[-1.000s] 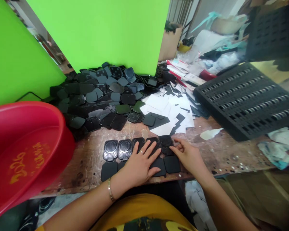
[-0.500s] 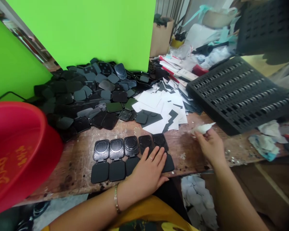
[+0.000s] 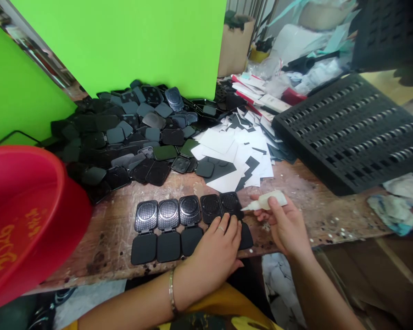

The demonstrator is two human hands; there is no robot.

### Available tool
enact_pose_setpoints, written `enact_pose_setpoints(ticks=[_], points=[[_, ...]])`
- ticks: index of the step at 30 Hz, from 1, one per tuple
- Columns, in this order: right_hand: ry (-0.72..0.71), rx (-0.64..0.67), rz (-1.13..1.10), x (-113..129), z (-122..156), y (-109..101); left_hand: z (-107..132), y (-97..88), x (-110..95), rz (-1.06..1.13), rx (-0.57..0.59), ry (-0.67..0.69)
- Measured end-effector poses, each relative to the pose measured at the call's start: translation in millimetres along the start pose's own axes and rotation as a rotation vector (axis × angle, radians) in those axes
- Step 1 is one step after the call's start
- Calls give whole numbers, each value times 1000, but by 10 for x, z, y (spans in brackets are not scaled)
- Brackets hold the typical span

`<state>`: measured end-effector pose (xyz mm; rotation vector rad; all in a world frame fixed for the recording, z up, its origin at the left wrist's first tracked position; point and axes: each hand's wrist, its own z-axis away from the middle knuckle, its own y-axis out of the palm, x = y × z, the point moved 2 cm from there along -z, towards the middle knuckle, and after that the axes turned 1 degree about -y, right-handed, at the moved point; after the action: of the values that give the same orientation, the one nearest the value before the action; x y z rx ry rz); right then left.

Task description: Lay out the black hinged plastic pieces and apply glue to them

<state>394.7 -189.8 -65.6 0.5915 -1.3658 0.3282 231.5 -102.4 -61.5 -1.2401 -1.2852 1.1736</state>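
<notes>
Several open black hinged cases (image 3: 168,224) lie in a row near the front edge of a worn wooden table (image 3: 106,233). My left hand (image 3: 215,250) rests flat with fingers spread on the right-hand cases of the row. My right hand (image 3: 284,224) is closed round a small white glue bottle (image 3: 266,200). The bottle's nozzle points left, just beside the rightmost case (image 3: 231,202).
A heap of black and grey case parts (image 3: 131,133) covers the table's back left. Loose white and black cards (image 3: 236,158) lie behind the row. A black slotted tray (image 3: 351,133) stands at the right, a red basin (image 3: 24,220) at the left. Green panels (image 3: 124,41) rise behind.
My right hand left the rightmost case, went right to pick up the white bottle, and has brought it back beside the row. My left hand stayed on the cases.
</notes>
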Motion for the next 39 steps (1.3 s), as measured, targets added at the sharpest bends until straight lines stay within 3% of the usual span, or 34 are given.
enact_pose_setpoints(ticks=[5,16,23,31,39], points=[[-62,32,201,-34,78,180,-4,-23,-9,-28,-34,-7],[-356,64,612,-56,159,171,-9,-38,-9,-23,-68,-8],[-380,0,614,-31,165,147,-12,-40,-2,-23,-74,-12],[-542,-91,790,59,10,132,-12,0,-7,-22,-72,-12],[-582,-3,866,105,-180,392,23,6,-22,-33,-68,-17]])
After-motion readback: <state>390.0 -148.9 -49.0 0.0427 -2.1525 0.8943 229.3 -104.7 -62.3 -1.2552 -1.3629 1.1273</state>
